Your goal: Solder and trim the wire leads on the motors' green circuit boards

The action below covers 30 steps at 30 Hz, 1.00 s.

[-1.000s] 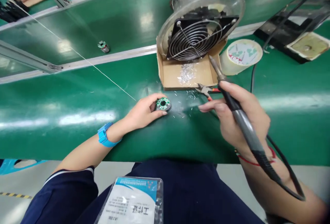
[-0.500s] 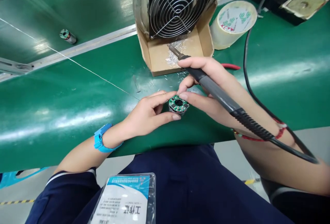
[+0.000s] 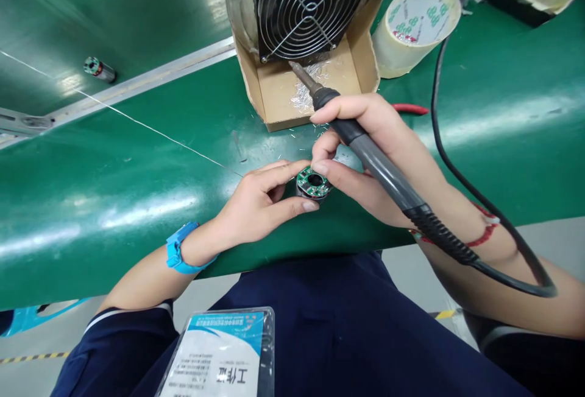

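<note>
The left hand point(image 3: 262, 199) lay on the green counter point(image 3: 114, 190) and pinched a small round part point(image 3: 313, 182) between its thumb and first finger. The part had a green ring on top with a dark hole in the middle. It sat on the counter near the front edge, just in front of a little cardboard box point(image 3: 278, 89).

The right hand point(image 3: 370, 153) was closed around a soldering iron point(image 3: 365, 147). The iron lay across the hand, and its metal tip pointed up and away, over the box. Two fingertips of that hand also touched the far side of the round part, so both hands met at it.

A black cord point(image 3: 461, 178) ran from the iron's handle, around the right wrist and up across the counter.

Shiny bits of cut wire lay in the box. A fan point(image 3: 311, 1) with a wire grille stood right behind it. A roll of tape point(image 3: 414, 28) sat beside the box on the right. Another small part point(image 3: 98, 69) lay far off to the left. A blue band point(image 3: 178, 249) was on the left wrist.
</note>
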Tool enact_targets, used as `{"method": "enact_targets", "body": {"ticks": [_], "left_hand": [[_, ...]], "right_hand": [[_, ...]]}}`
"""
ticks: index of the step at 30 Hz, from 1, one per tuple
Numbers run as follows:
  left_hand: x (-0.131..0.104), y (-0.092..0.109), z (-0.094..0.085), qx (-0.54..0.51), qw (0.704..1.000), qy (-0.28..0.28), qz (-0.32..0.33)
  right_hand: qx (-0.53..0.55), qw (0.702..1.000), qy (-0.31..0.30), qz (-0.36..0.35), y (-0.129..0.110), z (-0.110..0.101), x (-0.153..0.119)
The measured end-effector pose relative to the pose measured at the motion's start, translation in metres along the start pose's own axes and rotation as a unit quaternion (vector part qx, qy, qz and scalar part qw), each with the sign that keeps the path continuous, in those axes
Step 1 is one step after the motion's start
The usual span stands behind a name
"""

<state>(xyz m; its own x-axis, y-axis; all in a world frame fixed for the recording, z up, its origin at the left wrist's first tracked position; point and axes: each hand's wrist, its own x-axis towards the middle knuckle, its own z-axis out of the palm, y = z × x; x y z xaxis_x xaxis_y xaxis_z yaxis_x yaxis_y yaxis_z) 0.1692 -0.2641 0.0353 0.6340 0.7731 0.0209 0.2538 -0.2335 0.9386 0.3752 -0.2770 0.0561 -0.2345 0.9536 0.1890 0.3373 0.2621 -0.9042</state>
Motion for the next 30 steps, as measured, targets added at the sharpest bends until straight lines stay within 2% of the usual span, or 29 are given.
{"method": "enact_targets", "body": {"ticks": [8,10,12,15,18,21,25,27,30], "left_hand": [[0.002,-0.005,-0.002,0.002,0.999,-0.019,0.026],[0.005,-0.007,-0.001,0.02,0.999,-0.011,0.027],[0.008,-0.009,0.001,0.057,0.998,0.02,0.032],[0.013,-0.012,0.005,0.145,0.986,0.072,0.031],[0.016,-0.019,0.006,0.197,0.978,0.07,-0.02],[0.016,-0.031,0.002,0.116,0.988,0.076,-0.068],[0.013,-0.042,-0.007,-0.003,0.99,0.115,-0.076],[0.012,-0.04,-0.008,-0.003,0.991,0.123,-0.059],[0.011,-0.034,-0.007,0.036,0.991,0.126,-0.016]], "right_hand": [[-0.021,0.999,-0.026,-0.031,0.002,-0.001,0.002],[-0.033,0.999,-0.011,-0.033,0.007,0.001,0.0],[-0.054,0.998,0.017,-0.041,0.013,0.004,-0.003],[-0.129,0.991,0.029,-0.029,0.022,0.014,-0.006],[-0.239,0.971,0.008,-0.003,0.03,0.024,-0.004],[-0.281,0.959,-0.024,-0.024,0.038,0.029,0.002],[-0.212,0.973,-0.052,-0.071,0.042,0.024,0.002],[-0.163,0.984,-0.019,-0.067,0.038,0.017,-0.004],[-0.099,0.99,0.085,-0.047,0.033,0.009,-0.019]]}}
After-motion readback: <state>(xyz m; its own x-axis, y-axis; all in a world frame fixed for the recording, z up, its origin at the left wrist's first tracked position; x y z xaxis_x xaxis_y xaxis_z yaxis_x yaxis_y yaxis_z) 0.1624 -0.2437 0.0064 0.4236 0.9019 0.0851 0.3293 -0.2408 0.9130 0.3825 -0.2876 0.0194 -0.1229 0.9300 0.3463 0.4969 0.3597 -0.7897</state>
